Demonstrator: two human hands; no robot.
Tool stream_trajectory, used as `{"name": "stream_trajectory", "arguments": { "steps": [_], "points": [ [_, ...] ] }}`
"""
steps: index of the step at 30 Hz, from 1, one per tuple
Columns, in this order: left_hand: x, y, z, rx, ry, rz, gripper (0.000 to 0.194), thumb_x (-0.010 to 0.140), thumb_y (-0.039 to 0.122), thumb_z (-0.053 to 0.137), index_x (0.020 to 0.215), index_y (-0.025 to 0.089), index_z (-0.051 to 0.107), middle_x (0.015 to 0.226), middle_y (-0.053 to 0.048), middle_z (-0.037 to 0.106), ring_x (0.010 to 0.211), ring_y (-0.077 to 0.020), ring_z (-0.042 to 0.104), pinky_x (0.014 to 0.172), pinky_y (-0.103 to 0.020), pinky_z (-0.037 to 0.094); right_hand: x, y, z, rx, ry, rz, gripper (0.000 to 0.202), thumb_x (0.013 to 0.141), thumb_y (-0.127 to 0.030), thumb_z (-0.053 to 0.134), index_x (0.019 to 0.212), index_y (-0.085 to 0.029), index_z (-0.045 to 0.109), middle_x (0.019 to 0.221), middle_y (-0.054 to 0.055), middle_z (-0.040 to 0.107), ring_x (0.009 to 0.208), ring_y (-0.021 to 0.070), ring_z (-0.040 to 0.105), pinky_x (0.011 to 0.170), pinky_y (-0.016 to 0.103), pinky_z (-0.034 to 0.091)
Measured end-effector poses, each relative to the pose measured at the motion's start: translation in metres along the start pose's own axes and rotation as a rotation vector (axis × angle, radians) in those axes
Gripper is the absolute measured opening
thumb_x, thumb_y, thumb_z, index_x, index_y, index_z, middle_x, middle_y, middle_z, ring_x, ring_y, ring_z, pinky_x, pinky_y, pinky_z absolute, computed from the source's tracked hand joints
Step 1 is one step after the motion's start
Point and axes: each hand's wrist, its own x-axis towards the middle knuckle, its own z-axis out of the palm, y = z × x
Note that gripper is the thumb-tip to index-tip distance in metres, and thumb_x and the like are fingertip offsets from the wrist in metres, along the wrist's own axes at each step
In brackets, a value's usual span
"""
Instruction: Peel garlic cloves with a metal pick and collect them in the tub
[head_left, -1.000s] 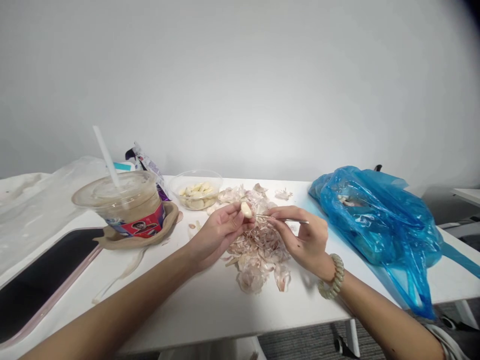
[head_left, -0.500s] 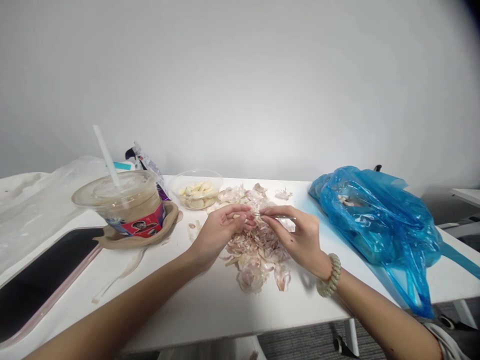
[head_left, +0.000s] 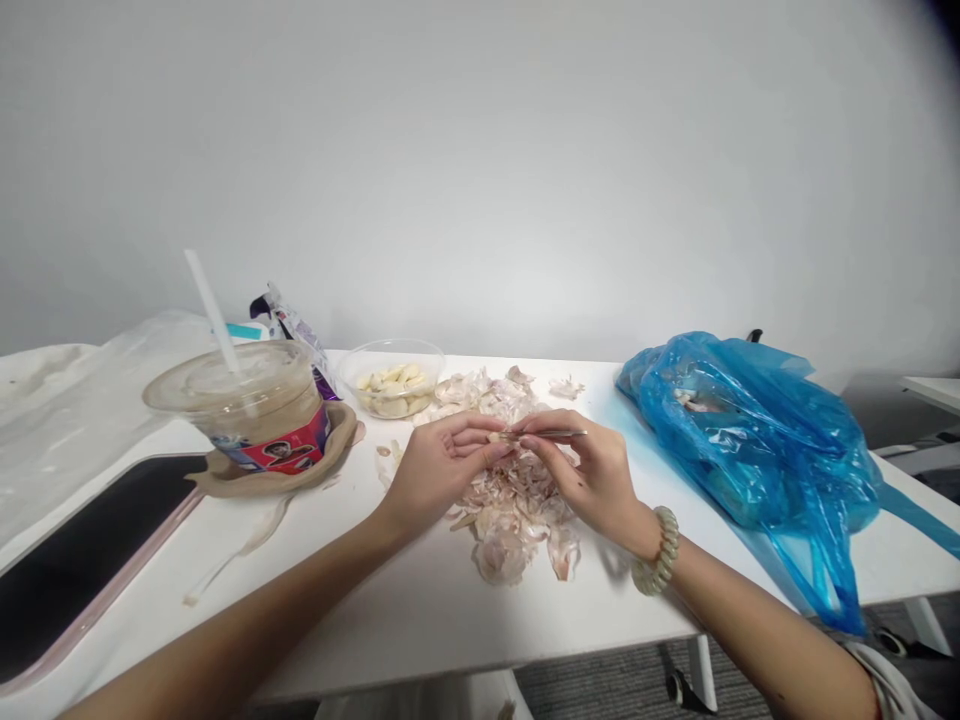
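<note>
My left hand (head_left: 441,462) is closed in a pinch on a small pale garlic clove (head_left: 495,437), mostly covered by the fingers. My right hand (head_left: 589,465) grips slim metal tweezers (head_left: 559,433) between thumb and fingers, their tips at the clove. Both hands hover close together over a heap of papery garlic skins (head_left: 510,545) on the white table (head_left: 420,610). Behind my left hand stands a clear round bowl (head_left: 435,372) with peeled garlic cloves (head_left: 394,385) in it.
On the left, an iced drink cup (head_left: 262,405) with a straw sits in a cardboard holder, beside a phone (head_left: 90,560). A purple-white wrapper (head_left: 300,330) and clear plastic (head_left: 97,400) lie behind. A blue plastic bag (head_left: 750,430) rests at the right.
My right hand has moved slightly left, bringing the tweezers' tips against the clove. My left thumb has closed inward over it.
</note>
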Motion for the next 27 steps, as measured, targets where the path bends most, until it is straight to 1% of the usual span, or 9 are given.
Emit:
{"name": "stream_trajectory", "arguments": {
  "steps": [3,7,17,22,27],
  "points": [
    [-0.0001,-0.001,-0.0006,0.044,0.052,0.037,0.022,0.067,0.026,0.074,0.085,0.016,0.068,0.077,-0.003,0.074,0.075,-0.0177,0.07,0.07,-0.025,0.056,-0.0009,0.0009,0.0001,0.002,0.012,-0.018,0.012,0.084,-0.014,0.055,0.095,-0.019,0.058,0.089,0.005,0.068,0.081,0.0142,0.066,0.069,0.029,0.059],
    [0.0002,-0.0007,-0.0002,0.081,0.091,0.075,0.018,0.063,0.024,0.076,0.077,0.015,0.069,0.076,-0.003,0.074,0.075,-0.0182,0.07,0.072,-0.026,0.056,-0.001,0.0022,-0.0008,0.011,0.002,-0.025,0.013,0.084,-0.013,0.055,0.096,-0.019,0.058,0.09,0.005,0.068,0.082,0.0143,0.066,0.07,0.03,0.058],
    [-0.0015,0.0024,-0.001,0.133,0.135,0.063,0.019,0.06,0.026,0.078,0.075,0.016,0.073,0.073,-0.005,0.075,0.069,-0.0219,0.07,0.068,-0.031,0.057,0.0006,0.0001,-0.0023,0.078,-0.007,0.001,0.012,0.083,-0.013,0.055,0.094,-0.019,0.059,0.088,0.005,0.068,0.081,0.0149,0.066,0.068,0.03,0.059],
    [-0.0019,0.0048,-0.0015,0.174,0.12,0.109,0.02,0.061,0.026,0.077,0.078,0.015,0.074,0.079,-0.006,0.075,0.074,-0.0211,0.069,0.071,-0.029,0.056,0.0011,-0.0003,-0.0035,0.093,-0.023,0.002,0.013,0.083,-0.012,0.055,0.095,-0.018,0.059,0.089,0.005,0.068,0.082,0.0153,0.066,0.069,0.03,0.058],
    [-0.0017,0.0058,-0.0018,0.198,0.091,0.164,0.016,0.065,0.025,0.075,0.077,0.014,0.074,0.083,-0.009,0.074,0.078,-0.0215,0.068,0.073,-0.029,0.056,0.001,0.0003,-0.0045,0.075,-0.024,-0.05,0.014,0.083,-0.011,0.056,0.093,-0.019,0.059,0.086,0.004,0.069,0.083,0.0155,0.066,0.071,0.03,0.057]
  ]
}}
